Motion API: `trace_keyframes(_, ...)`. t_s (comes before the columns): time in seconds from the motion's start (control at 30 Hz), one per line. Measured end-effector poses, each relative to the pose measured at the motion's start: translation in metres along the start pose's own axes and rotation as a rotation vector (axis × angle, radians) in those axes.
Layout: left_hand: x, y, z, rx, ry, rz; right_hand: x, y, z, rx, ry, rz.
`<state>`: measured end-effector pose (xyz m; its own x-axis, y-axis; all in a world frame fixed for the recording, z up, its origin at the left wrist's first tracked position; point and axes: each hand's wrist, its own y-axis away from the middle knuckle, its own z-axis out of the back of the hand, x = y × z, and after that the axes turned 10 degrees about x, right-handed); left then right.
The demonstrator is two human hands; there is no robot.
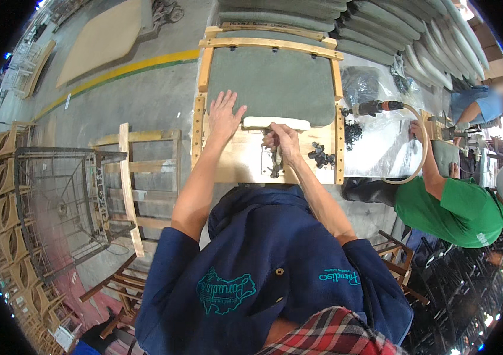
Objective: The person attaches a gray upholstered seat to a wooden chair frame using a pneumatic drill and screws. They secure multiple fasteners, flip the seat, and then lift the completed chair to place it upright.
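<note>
A grey-green upholstered panel (272,83) lies inside a wooden frame jig (340,142) on the bench before me. My left hand (223,115) rests flat with spread fingers at the panel's left edge. Along its near edge runs a cream padded bar (257,123). My right hand (285,142) is closed around a metal toggle clamp (275,163) just behind that bar; part of the clamp is hidden by my fingers. A small heap of black plastic pieces (321,155) sits on the board to the right of this hand.
Right of the jig lie a power screwdriver (375,107) with a curved hose (420,160) and more black pieces (353,133). Stacked grey-green panels (381,29) stand behind. A co-worker in green (452,204) works at the right. Left are a metal frame cart (56,201) and a pallet (151,165).
</note>
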<state>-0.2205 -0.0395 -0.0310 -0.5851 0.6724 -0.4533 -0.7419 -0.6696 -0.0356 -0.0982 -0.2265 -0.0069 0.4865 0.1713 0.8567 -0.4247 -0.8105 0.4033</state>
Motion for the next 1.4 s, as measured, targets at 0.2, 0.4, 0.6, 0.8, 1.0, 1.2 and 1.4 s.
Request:
trace_keyframes(0.2,-0.002,0.000,-0.002,0.000,0.041,0.010,-0.010,0.002,-0.004,0.101,0.058,-0.037)
trace_keyframes(0.4,-0.005,-0.002,-0.006,-0.032,0.039,-0.015,-0.003,0.006,0.002,0.096,0.092,-0.068)
trace_keyframes(0.6,-0.004,0.004,-0.001,-0.028,0.049,-0.002,0.026,0.058,-0.024,0.383,0.223,-0.126)
trace_keyframes(0.8,-0.006,0.003,-0.005,-0.019,0.026,-0.011,0.010,0.070,-0.025,0.386,0.343,-0.179)
trace_keyframes(1.0,-0.006,0.019,0.002,-0.039,0.041,0.005,0.009,0.071,-0.027,0.380,0.316,-0.097)
trace_keyframes(1.2,-0.006,0.042,-0.001,-0.153,0.334,0.169,0.018,0.051,0.040,-0.032,0.206,0.123)
trace_keyframes(1.4,0.013,0.034,-0.036,-0.305,1.135,0.464,0.044,0.014,0.128,-0.535,0.315,0.240)
